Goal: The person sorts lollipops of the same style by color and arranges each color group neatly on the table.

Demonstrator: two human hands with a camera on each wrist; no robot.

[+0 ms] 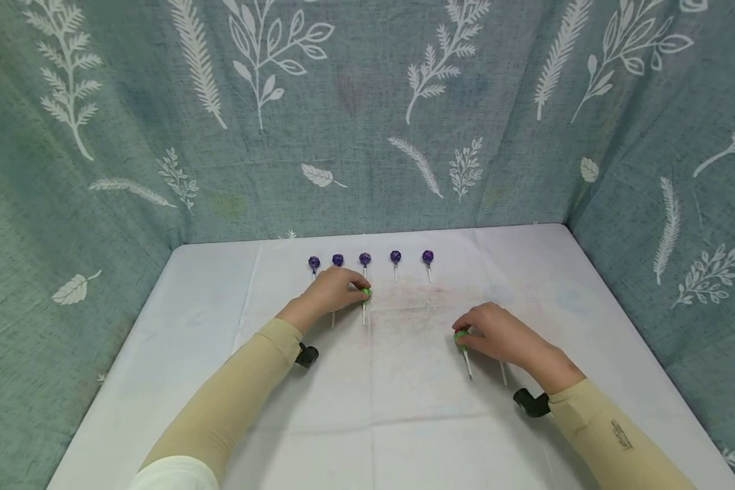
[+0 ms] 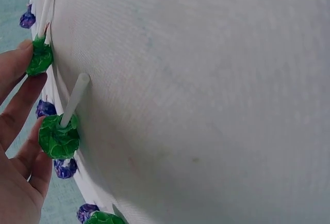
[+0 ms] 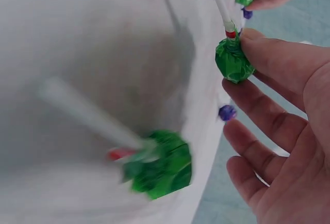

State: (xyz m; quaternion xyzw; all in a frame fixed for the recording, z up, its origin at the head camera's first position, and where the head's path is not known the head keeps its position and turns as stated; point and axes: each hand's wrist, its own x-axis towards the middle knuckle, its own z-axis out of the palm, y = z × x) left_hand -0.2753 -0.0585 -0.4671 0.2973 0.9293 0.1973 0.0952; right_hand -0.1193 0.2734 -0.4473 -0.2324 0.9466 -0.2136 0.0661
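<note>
My left hand (image 1: 335, 289) pinches a green-wrapped lollipop (image 2: 40, 58) by its head between thumb and fingertips, just in front of the row of purple lollipops. Beside its lower fingers is a second green lollipop (image 2: 59, 136), and part of a third green lollipop (image 2: 105, 218) shows at the bottom of the left wrist view. Farther right and nearer, my right hand (image 1: 502, 332) holds a green lollipop (image 3: 233, 61) between thumb and fingers, its white stick pointing toward me. Another green lollipop (image 3: 165, 167), blurred, shows close by in the right wrist view; in the head view the hand hides its head.
Several purple lollipops stand in a row along the far part of the white-covered table (image 1: 429, 435), among them a left-end one (image 1: 314, 262) and a right-end one (image 1: 427, 256). Leaf-patterned green-grey curtains (image 1: 355, 136) enclose the table at the back and sides.
</note>
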